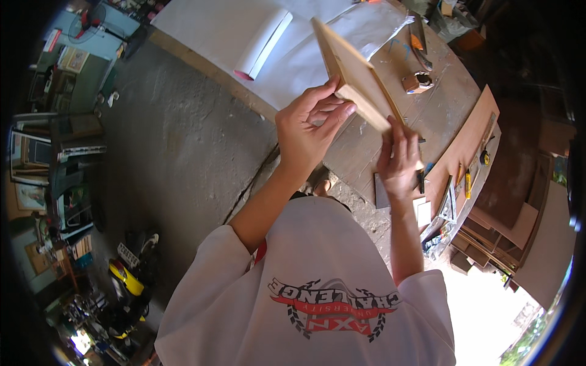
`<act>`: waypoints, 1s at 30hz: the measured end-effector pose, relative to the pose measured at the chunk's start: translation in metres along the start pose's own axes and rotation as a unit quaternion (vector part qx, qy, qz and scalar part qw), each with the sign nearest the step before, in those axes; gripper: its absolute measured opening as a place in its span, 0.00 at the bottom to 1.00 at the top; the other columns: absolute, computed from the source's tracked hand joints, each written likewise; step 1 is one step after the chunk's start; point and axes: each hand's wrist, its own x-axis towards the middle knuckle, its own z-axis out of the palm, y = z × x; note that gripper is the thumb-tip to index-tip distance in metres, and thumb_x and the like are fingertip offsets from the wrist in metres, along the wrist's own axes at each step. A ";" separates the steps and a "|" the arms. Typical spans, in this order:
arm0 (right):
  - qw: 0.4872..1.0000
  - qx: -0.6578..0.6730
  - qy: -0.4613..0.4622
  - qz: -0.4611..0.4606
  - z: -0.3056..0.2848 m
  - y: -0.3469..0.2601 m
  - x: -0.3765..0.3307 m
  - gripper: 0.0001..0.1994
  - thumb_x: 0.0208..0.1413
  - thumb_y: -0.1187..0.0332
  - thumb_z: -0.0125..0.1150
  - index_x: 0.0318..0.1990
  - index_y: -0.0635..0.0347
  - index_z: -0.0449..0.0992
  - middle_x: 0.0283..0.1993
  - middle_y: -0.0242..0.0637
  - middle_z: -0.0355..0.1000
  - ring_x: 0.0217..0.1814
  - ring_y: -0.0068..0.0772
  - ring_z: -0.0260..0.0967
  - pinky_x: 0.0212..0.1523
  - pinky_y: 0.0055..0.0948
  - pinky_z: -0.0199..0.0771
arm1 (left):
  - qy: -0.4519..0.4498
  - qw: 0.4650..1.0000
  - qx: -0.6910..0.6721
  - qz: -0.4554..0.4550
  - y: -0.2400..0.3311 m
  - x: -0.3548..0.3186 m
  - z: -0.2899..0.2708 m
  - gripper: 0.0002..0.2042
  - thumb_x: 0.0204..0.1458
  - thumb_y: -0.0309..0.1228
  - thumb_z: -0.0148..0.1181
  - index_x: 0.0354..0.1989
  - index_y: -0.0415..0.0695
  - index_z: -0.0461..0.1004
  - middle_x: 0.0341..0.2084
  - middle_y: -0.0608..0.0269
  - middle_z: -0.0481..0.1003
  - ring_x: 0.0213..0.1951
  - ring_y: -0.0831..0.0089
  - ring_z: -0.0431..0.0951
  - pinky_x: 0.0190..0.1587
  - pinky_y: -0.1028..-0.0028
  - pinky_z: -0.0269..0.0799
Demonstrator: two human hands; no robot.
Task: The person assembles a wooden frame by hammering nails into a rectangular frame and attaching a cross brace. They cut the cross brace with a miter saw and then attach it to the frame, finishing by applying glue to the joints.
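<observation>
A shallow rectangular wooden frame (364,112) with a flat panel inside is held up, tilted, above the near edge of the worktable. My left hand (308,116) pinches its near left corner, thumb below and fingers at the side. My right hand (400,152) grips the near right corner, its fingers curled over the edge. Part of the frame's right side lies behind the right hand's fingers. Beneath the right hand, a small dark flat piece (381,190) and a white piece (422,211) lie at the table's edge.
The worktable (442,100) bears a white sheet (207,27), a rolled sheet (265,46), a small cardboard box (417,82) and a long wooden board (465,134). At right lie a tape measure (485,157), a yellow-handled tool (468,184) and a metal square (448,201). A motorcycle (126,277) stands at left.
</observation>
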 end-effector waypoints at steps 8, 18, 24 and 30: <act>0.992 -0.027 -0.097 -0.079 -0.080 0.005 0.099 0.20 0.53 0.76 0.65 0.55 0.58 0.75 0.41 0.40 0.73 0.39 0.45 0.75 0.38 0.40 0.76 | -0.077 0.978 0.036 0.188 0.012 0.067 -0.013 0.21 0.50 0.24 0.74 0.51 0.36 0.73 0.44 0.51 0.79 0.44 0.69 0.80 0.49 0.70 0.76; 0.982 0.006 -0.150 -0.112 -0.069 -0.003 0.130 0.19 0.54 0.73 0.66 0.54 0.57 0.77 0.41 0.38 0.75 0.39 0.43 0.75 0.42 0.40 0.75 | -0.041 0.983 -0.112 0.139 -0.023 0.056 -0.019 0.18 0.55 0.20 0.67 0.53 0.35 0.71 0.48 0.52 0.76 0.51 0.64 0.80 0.50 0.71 0.77; 0.980 -0.001 -0.161 -0.116 -0.060 -0.004 0.136 0.18 0.54 0.73 0.66 0.54 0.57 0.77 0.41 0.37 0.75 0.40 0.43 0.75 0.41 0.40 0.75 | -0.052 0.984 -0.103 0.139 -0.027 0.062 -0.028 0.19 0.55 0.20 0.67 0.55 0.35 0.71 0.48 0.52 0.76 0.50 0.65 0.80 0.52 0.71 0.76; 0.979 0.010 -0.174 -0.104 -0.059 -0.006 0.138 0.18 0.54 0.73 0.65 0.54 0.58 0.77 0.42 0.37 0.75 0.42 0.43 0.76 0.41 0.39 0.76 | -0.071 0.984 -0.132 0.092 -0.026 0.063 -0.029 0.20 0.57 0.26 0.68 0.55 0.38 0.68 0.44 0.55 0.77 0.46 0.72 0.77 0.52 0.72 0.73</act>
